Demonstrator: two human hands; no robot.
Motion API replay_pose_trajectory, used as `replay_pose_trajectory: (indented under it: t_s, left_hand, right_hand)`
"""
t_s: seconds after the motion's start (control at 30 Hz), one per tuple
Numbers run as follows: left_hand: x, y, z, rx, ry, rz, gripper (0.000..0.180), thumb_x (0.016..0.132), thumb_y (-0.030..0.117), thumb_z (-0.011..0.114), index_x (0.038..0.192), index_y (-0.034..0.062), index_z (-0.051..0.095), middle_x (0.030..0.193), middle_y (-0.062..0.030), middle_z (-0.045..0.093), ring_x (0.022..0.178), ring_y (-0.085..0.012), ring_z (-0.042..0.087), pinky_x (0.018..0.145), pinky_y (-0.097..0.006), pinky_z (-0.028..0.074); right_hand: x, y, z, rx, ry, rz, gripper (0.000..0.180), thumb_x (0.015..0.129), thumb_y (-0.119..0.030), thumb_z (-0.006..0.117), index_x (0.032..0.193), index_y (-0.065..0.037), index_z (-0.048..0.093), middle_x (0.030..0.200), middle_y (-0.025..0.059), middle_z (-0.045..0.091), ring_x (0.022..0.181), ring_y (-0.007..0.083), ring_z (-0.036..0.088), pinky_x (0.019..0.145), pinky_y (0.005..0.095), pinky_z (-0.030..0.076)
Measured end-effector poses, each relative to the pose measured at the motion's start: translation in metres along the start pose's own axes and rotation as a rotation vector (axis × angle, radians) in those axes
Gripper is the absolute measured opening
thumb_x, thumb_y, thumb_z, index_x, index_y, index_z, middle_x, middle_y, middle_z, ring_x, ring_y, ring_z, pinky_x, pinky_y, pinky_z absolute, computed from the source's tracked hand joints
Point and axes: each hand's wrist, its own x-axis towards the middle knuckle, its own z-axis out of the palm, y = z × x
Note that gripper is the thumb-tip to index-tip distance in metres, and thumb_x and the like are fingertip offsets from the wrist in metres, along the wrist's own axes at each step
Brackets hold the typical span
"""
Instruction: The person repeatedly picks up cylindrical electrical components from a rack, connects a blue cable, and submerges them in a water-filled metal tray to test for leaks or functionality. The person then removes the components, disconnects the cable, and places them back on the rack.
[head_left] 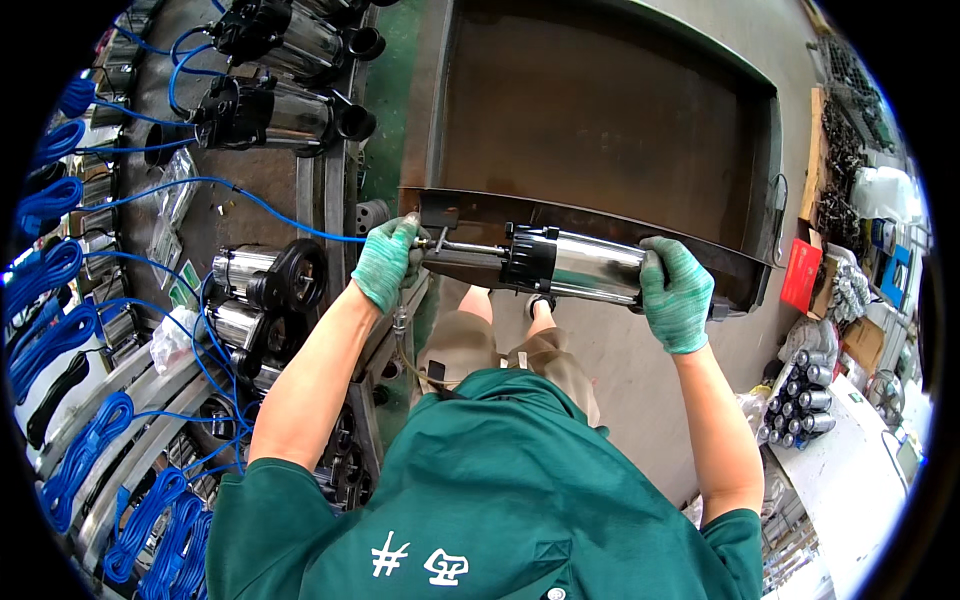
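Observation:
A submersible pump [585, 265] with a shiny steel cylinder and a black end lies level across in front of me, over the near edge of a brown metal tank [600, 206]. My right hand [677, 295], in a green glove, grips its right end. From the black end a metal rod with a T-shaped fitting [442, 243] runs left to my left hand [388, 262]. That gloved hand is closed around the rod's end, its fingers partly hiding the grip. A blue cable [290, 220] reaches the same hand from the left. Below it hangs a thin hose with a metal connector [401, 322].
More steel pumps [285, 115] stand on the bench at left, with several blue cable coils [85, 440] beyond them. Loose cables cross the bench. At right are a red box [801, 275], small dark cylinders [800, 400] and a white tabletop [845, 470].

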Motion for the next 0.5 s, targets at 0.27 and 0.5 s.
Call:
replay_pose_trajectory:
  t_s: [0.27,0.5]
  left_hand:
    - [-0.007,0.01,0.012,0.06,0.051,-0.019,0.03,0.113,0.032,0.055,0.092,0.0112,0.061,0.057,0.0063,0.042,0.044,-0.006,0.033,0.039,-0.024,0.026]
    - [-0.006,0.006,0.01,0.043,0.047,-0.016,0.028,0.113,0.032,0.054,0.094,0.0118,0.061,0.058,0.0063,0.042,0.044,-0.0059,0.034,0.039,-0.023,0.027]
  right_hand:
    - [-0.002,0.003,0.002,-0.011,0.033,-0.015,0.016,0.095,-0.007,0.068,0.108,-0.003,0.076,0.098,0.0167,0.077,0.085,0.0343,0.076,0.08,0.0391,0.06]
    - [-0.002,0.002,0.003,-0.015,0.051,-0.039,0.016,0.094,-0.006,0.068,0.108,-0.004,0.076,0.098,0.0167,0.077,0.084,0.0335,0.076,0.079,0.0391,0.06]
